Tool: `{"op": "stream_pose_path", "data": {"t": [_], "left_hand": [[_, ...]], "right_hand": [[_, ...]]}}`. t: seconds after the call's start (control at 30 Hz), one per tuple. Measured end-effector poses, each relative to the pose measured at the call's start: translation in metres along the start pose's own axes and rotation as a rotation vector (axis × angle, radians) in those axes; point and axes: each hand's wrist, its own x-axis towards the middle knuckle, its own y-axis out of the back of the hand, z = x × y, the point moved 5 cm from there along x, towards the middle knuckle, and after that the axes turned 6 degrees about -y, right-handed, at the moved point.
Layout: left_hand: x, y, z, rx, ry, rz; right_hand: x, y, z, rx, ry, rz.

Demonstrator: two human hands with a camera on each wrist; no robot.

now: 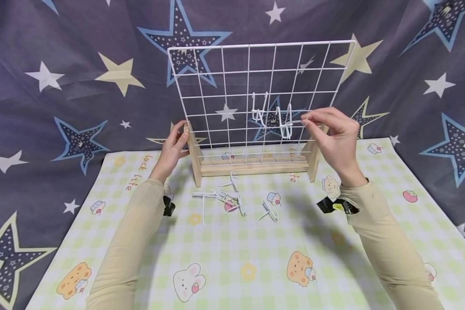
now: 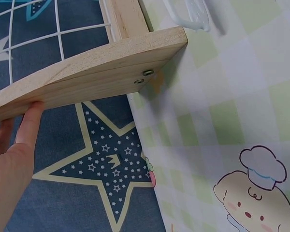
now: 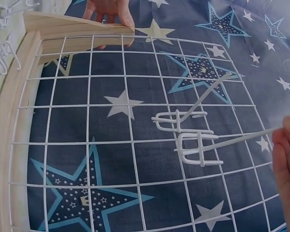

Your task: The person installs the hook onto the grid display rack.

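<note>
1. Pinches the outer end of a white wire hook point(image 1: 286, 131) with the right hand point(image 1: 333, 140), clamping the straight rod between thumb and forefinger.
2. Lies, as hook body, at nine o'clock from those fingertips in the head view; falls between eight and nine in the right wrist view.
3. Points the rod's long axis roughly nine-to-three in the head view, three o'clock end in the pinch.
4. Sits right at the white wire grid point(image 1: 249, 45), toward its three o'clock side; cannot tell whether caught on a bar or just in front.
5. Has a second hook point(image 1: 258, 113) just beside it at ten o'clock, also at the grid.
6. Grips the left wooden upright point(image 1: 195, 157) near its upper end with the left hand point(image 1: 172, 148), thumb in front, other fingers reaching round behind.
7. Counts as nearer to the right hand; stands well apart from the left, off at nine o'clock.
8. Shows loose hooks point(image 1: 240, 206) on the checked tablecloth point(image 1: 232, 245), about eight o'clock from the right hand.
</note>
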Motion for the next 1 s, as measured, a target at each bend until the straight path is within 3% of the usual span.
{"op": "stream_pose_path", "data": {"t": [0.2, 0.63, 0.83, 1.0], "left_hand": [[-0.004, -0.002, 0.009, 0.009, 0.004, -0.002], [-0.003, -0.002, 0.005, 0.009, 0.0, 0.001], [-0.003, -0.002, 0.005, 0.01, 0.003, 0.0], [-0.002, -0.002, 0.004, 0.001, -0.006, 0.008]], "right_hand": [[0.002, -0.002, 0.001, -0.022, -0.011, 0.004], [0.002, -0.012, 0.016, -0.127, -0.035, 0.006], [-0.007, -0.015, 0.038, -0.127, -0.046, -0.004], [-0.023, -0.018, 0.056, -0.166, -0.015, -0.063]]}}
